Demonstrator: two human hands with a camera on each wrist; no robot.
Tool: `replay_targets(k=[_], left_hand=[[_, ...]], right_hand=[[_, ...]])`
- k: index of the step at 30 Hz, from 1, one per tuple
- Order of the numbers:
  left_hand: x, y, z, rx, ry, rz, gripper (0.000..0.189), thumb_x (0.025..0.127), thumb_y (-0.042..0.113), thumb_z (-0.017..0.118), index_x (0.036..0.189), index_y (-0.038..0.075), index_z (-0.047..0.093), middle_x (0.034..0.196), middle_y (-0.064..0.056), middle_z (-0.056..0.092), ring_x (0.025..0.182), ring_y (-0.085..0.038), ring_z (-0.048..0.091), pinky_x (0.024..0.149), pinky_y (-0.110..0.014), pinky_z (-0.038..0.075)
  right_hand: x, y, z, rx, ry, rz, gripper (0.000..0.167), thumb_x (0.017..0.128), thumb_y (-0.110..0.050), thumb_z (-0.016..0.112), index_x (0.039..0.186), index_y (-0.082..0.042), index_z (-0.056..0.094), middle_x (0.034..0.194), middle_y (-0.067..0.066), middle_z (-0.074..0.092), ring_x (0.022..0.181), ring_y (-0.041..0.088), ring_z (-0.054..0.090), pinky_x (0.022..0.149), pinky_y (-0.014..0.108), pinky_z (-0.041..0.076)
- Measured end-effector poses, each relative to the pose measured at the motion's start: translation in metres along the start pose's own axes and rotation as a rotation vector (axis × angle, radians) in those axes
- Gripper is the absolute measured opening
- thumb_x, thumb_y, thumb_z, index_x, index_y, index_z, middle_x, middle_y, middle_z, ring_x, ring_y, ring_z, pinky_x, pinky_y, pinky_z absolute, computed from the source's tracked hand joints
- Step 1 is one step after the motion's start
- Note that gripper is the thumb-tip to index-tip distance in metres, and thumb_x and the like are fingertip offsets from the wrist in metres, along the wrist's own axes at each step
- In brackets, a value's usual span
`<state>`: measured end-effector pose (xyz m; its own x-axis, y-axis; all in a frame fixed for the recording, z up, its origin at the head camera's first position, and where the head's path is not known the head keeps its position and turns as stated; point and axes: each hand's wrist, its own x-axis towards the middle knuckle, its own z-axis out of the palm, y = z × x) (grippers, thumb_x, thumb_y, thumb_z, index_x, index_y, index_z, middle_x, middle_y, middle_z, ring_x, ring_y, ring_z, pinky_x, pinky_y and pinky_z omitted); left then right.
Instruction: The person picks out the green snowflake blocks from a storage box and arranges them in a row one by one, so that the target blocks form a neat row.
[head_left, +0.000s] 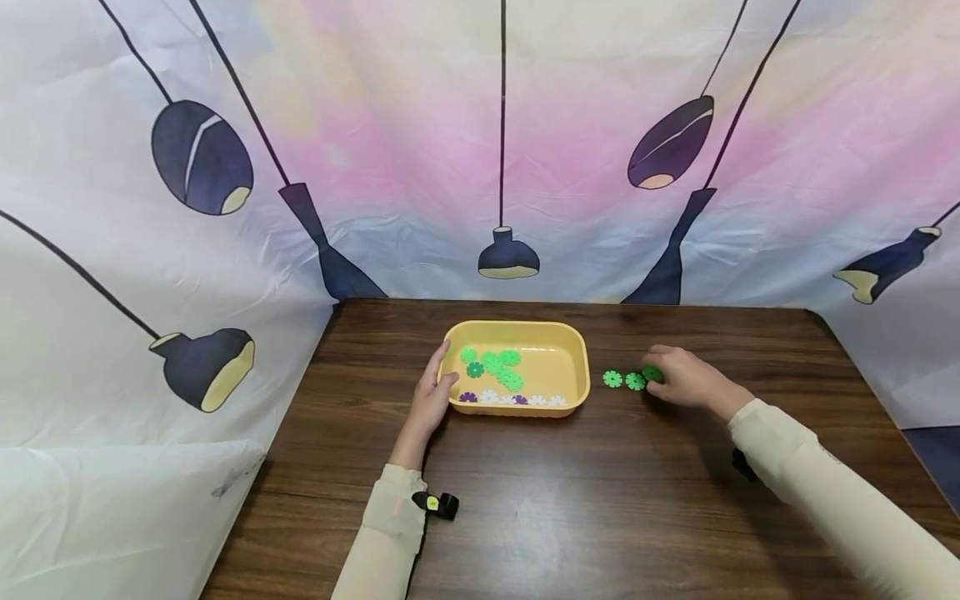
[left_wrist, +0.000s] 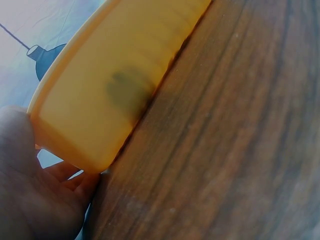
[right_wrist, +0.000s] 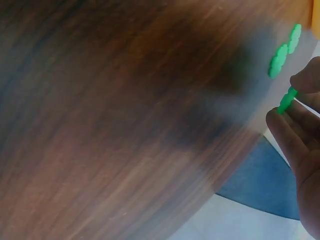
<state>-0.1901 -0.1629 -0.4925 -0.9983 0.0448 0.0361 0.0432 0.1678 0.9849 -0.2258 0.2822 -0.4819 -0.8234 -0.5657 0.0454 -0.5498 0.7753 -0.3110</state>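
Observation:
At the left end of a yellow plastic tray (head_left: 551, 367), my left hand (head_left: 432, 396) grips the rim and wall. The left wrist view shows the thumb at the rim of the tray (left_wrist: 75, 115) and fingers round its end. Light green notched discs (head_left: 510, 381), a dark green disc (head_left: 476, 370), and white and purple discs (head_left: 468, 397) lie inside. My right hand (head_left: 686, 377) pinches a green notched disc (right_wrist: 286, 100) between thumb and fingers, right of the tray. Two green discs (head_left: 612, 379) lie in a row on the table between tray and hand.
A dark wood-grain table (head_left: 525, 500) carries everything. Behind it hangs a pale cloth (head_left: 420, 150) printed with dark lamps. A black strap device (head_left: 437, 504) sits on the left wrist, over a cream sleeve.

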Motion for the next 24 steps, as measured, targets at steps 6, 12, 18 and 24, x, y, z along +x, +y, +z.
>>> replay_targets(k=[6, 12, 18, 24], left_hand=[[-0.001, 0.001, 0.000, 0.004, 0.004, -0.004, 0.062, 0.104, 0.003, 0.050, 0.165, 0.006, 0.035, 0.172, -0.016, 0.027, 0.159, -0.036, 0.020, 0.127, -0.055, 0.017], [0.000, 0.000, 0.000, -0.004, 0.002, -0.005, 0.062, 0.105, 0.002, 0.049, 0.165, 0.006, 0.034, 0.172, -0.015, 0.027, 0.159, -0.036, 0.020, 0.127, -0.055, 0.018], [-0.001, 0.000, 0.001, -0.006, 0.010, 0.001, 0.062, 0.105, 0.002, 0.049, 0.165, 0.006, 0.034, 0.172, -0.015, 0.028, 0.159, -0.035, 0.020, 0.128, -0.054, 0.017], [0.000, 0.000, 0.001, 0.007, 0.000, 0.008, 0.061, 0.106, 0.002, 0.048, 0.165, 0.006, 0.034, 0.172, -0.015, 0.027, 0.159, -0.036, 0.019, 0.127, -0.057, 0.018]], right_hand=[[-0.003, 0.004, 0.005, 0.007, -0.015, 0.018, 0.034, 0.092, -0.004, 0.075, 0.123, 0.009, 0.070, 0.115, 0.022, 0.067, 0.098, 0.035, 0.070, 0.079, 0.051, 0.059], [-0.006, 0.008, 0.010, -0.001, -0.007, -0.005, 0.030, 0.091, -0.003, 0.075, 0.119, 0.008, 0.071, 0.112, 0.020, 0.068, 0.097, 0.033, 0.070, 0.079, 0.049, 0.059], [-0.007, 0.010, 0.013, -0.027, -0.002, -0.022, 0.026, 0.089, -0.002, 0.077, 0.113, 0.006, 0.073, 0.104, 0.013, 0.067, 0.089, 0.023, 0.066, 0.073, 0.043, 0.056], [-0.008, 0.008, 0.014, -0.036, -0.010, 0.001, 0.027, 0.089, -0.002, 0.077, 0.114, 0.006, 0.073, 0.108, 0.015, 0.067, 0.086, 0.019, 0.062, 0.069, 0.039, 0.052]])
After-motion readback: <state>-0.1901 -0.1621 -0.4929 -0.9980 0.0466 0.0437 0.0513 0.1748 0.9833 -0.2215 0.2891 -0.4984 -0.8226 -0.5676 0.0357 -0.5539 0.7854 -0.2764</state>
